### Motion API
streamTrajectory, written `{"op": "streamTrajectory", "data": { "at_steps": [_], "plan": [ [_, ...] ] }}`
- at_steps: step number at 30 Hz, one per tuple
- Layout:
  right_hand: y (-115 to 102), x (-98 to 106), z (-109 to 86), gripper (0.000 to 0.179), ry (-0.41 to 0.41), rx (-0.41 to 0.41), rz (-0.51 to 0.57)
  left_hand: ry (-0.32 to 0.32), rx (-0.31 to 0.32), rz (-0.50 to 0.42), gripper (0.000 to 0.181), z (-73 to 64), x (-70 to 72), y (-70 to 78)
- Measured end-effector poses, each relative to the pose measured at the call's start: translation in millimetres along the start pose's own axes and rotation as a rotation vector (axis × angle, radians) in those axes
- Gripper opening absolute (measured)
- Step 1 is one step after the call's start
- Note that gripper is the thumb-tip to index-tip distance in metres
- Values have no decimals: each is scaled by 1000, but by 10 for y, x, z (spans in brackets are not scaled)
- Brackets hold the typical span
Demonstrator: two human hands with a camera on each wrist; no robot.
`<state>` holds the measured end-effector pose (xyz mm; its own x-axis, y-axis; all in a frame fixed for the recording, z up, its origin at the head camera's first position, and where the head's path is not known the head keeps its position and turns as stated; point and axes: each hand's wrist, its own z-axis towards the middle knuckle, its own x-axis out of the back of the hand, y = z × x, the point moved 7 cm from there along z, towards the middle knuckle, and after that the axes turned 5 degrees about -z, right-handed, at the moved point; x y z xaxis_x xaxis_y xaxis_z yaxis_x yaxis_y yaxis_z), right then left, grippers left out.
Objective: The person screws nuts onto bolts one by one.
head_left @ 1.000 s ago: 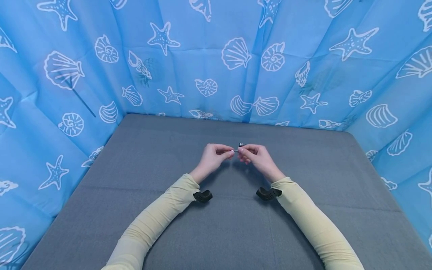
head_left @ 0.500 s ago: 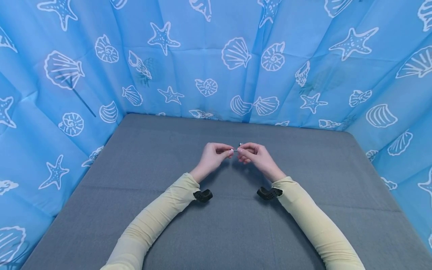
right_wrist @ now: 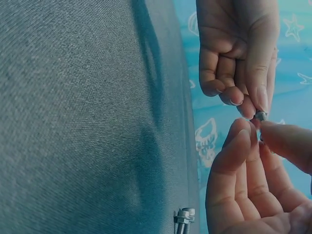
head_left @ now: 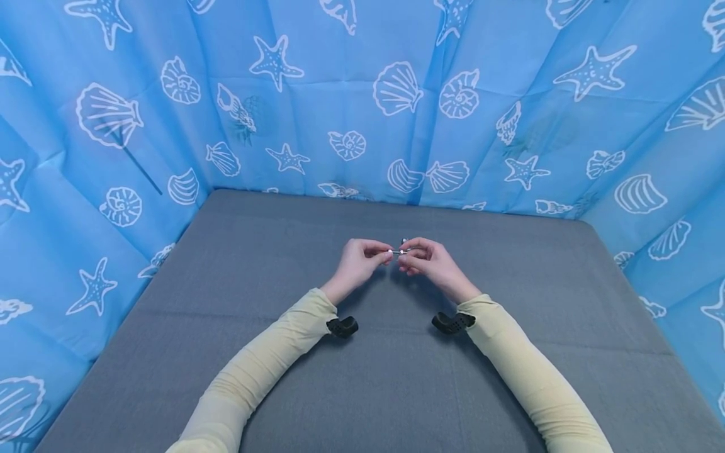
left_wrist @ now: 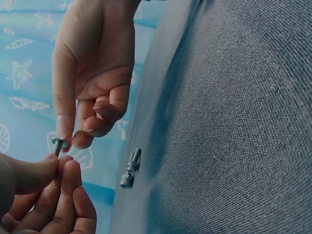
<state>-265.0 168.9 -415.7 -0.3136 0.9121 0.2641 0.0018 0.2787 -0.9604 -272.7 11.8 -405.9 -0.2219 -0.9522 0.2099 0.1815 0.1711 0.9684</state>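
In the head view both hands meet over the grey table. My left hand [head_left: 359, 261] pinches one end of a small metal bolt [left_wrist: 58, 148] between thumb and fingertips. A nut [head_left: 402, 252] sits on the bolt at the right fingers. My right hand [head_left: 430, 264] has its thumb and index finger at this nut, the other fingers curled below. In the right wrist view a short threaded piece of the bolt [right_wrist: 261, 116] shows between the fingertips of both hands. Most of the bolt's left end is hidden by the left fingers.
Other metal bolts [right_wrist: 184, 217] with nuts on them lie on the grey table [head_left: 362, 377] just beyond the right hand. A blue curtain [head_left: 351, 100] printed with shells and starfish hangs behind and at both sides. Black wrist mounts [head_left: 342, 327] sit under each sleeve.
The right thumb has drawn back a little, so the nut and more of the bolt now show between the hands. The left hand has stayed nearly still.
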Motion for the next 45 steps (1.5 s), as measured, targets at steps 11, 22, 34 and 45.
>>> {"op": "streamTrajectory", "data": {
  "at_steps": [11, 22, 34, 45],
  "plan": [
    [29, -103, 22, 30, -53, 11, 60, 6, 27, 47, 12, -45, 49, -27],
    [53, -23, -27, 33, -28, 2, 80, -24, 52, 37, 13, -34, -4, -22],
    [0, -17, -50, 38, -21, -22, 68, -22, 44, 25, 13, -6, -25, -20],
    [58, 7, -49, 35, -38, -62, 44, -25, 23, 13, 12, 28, -70, -29]
  ]
}}
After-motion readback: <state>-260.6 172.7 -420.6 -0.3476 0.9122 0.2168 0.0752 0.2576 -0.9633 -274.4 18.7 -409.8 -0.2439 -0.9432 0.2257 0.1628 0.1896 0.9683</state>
